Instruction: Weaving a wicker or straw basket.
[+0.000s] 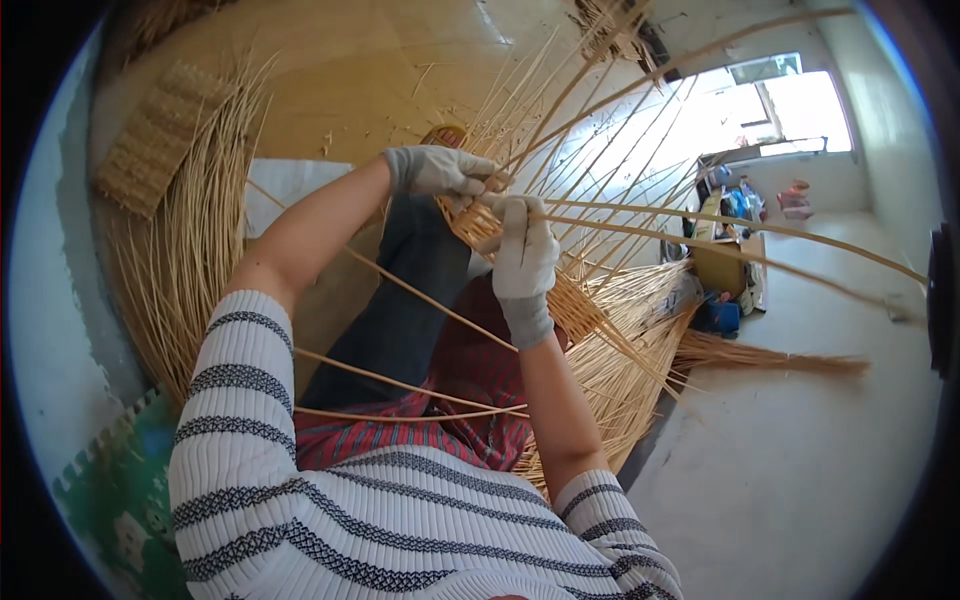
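the woven wicker piece (573,308) lay slanting over my lap, its lower part reaching past my right wrist and its upper end up at my fingers. a fan of thin canes (680,62) spread from it, up and away to the right. my right hand (525,250), in a pale work glove, was pinched on long canes (720,217) that ran off to the right in a shallow curve. my left hand (440,172), gloved too, sat just beside it, fingers bent at the top of the weave; i couldn't tell quite what they gripped.

i judged i was in the middle of the weaving, working a cane in along the edge. the next move, to my mind, called for keeping the weave steady with one hand while the other bent the cane around its neighbour and drew it snug, without kinking it.

more loose canes (400,379) crossed under my left arm, over my dark trouser leg (410,235) and a red checked cloth (400,435). a thick bundle (640,370) lay to my right, a loose pile (195,260) to my left beside a rough tan mat (160,145). boxes and bags (725,265) stood farther off by the wall.
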Motion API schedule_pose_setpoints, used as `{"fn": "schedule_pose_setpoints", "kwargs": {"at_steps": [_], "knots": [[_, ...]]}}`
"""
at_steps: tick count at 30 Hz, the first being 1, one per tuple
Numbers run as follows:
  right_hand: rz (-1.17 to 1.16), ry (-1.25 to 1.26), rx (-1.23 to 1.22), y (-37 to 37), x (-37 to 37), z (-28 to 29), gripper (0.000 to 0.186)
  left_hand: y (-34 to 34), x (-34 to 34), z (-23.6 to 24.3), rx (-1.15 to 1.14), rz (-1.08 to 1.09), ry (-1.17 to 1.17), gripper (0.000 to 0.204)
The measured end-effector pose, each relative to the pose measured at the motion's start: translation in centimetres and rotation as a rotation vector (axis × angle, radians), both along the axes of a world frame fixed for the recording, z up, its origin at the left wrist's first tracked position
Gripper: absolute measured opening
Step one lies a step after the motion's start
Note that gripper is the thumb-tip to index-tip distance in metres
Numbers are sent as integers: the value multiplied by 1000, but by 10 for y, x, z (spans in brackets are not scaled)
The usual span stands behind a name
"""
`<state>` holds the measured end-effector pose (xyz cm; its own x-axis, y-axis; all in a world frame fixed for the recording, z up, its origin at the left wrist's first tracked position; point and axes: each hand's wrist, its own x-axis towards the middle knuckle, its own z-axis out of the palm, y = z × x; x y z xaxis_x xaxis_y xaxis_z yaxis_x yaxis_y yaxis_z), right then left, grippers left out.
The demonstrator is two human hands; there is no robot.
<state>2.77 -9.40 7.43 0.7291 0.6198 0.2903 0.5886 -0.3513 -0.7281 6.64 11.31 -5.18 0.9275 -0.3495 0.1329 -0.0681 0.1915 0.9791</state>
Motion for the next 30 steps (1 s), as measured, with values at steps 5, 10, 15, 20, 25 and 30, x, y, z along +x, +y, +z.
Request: {"fn": "schedule_pose_setpoints", "kwargs": {"at_steps": [5, 10, 15, 20, 25, 30], "knots": [[43, 112, 59, -5, -3, 3, 19, 10, 2, 0, -78, -203, 130, 51], [141, 119, 71, -16, -5, -12, 14, 15, 11, -1, 75, -187, 187, 35], [-98, 460, 439, -53, 11, -47, 22, 5, 7, 15, 21, -87, 206, 30], [-501, 989, 719, -87, 75, -99, 22, -14, -2, 25, -14, 100, 247, 27], [-372, 621, 487, -58, 83, -74, 22, -32, -8, 1, -99, 282, 230, 28], [126, -327, -198, 31, 164, -27, 67, -48, -3, -11, -163, 412, 271, 23]]}}
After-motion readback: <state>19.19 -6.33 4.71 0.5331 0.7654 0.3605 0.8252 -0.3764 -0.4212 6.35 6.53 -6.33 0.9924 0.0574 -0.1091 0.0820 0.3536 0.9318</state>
